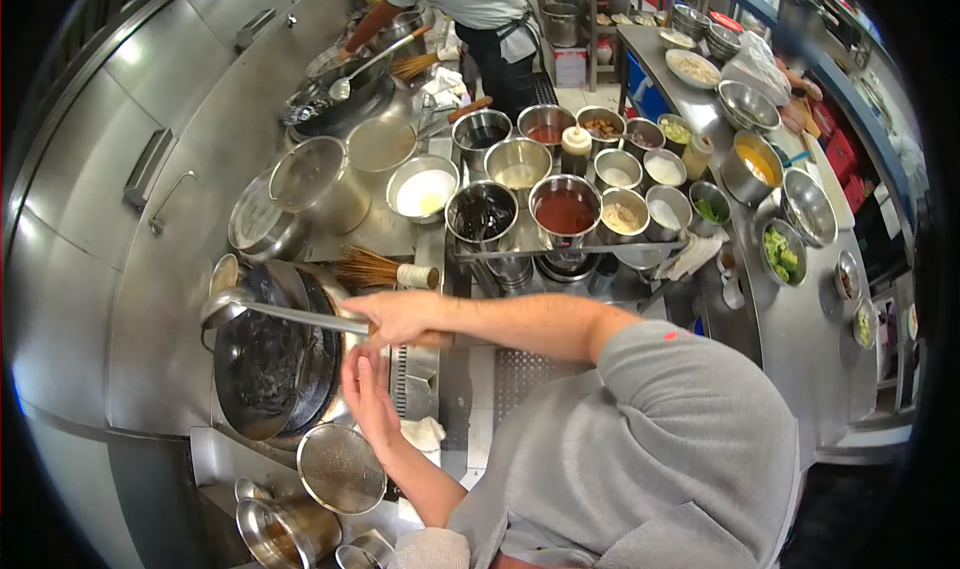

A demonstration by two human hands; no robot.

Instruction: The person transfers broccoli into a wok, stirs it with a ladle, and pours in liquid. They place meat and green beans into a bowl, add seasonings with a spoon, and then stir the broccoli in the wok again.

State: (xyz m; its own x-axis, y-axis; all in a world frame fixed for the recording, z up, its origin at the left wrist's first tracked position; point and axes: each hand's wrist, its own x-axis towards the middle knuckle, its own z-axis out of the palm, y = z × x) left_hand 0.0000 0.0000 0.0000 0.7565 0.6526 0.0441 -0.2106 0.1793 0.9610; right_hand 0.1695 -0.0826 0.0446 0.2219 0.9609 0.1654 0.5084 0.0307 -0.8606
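Note:
My right hand (395, 316) is wrapped round the handle of a long metal ladle (300, 315), whose wooden end sticks out behind the hand. The ladle's bowl hangs over the far upper rim of a dark wok (265, 369) on the stove. Just below the ladle handle, my left hand (371, 401) is open with fingers stretched, beside the wok's near rim; it holds nothing I can see. A round mesh strainer (342, 469) lies close to the left forearm. A bamboo wok brush (385, 271) rests above my right hand.
Metal pots of sauces (566, 212) and seasonings crowd a rack above my right arm. A bowl of white contents (423, 191) and a tall pot (335, 204) stand beside the stove. Another person (470, 9) works at a farther wok. A steel counter (815, 369) runs along the right.

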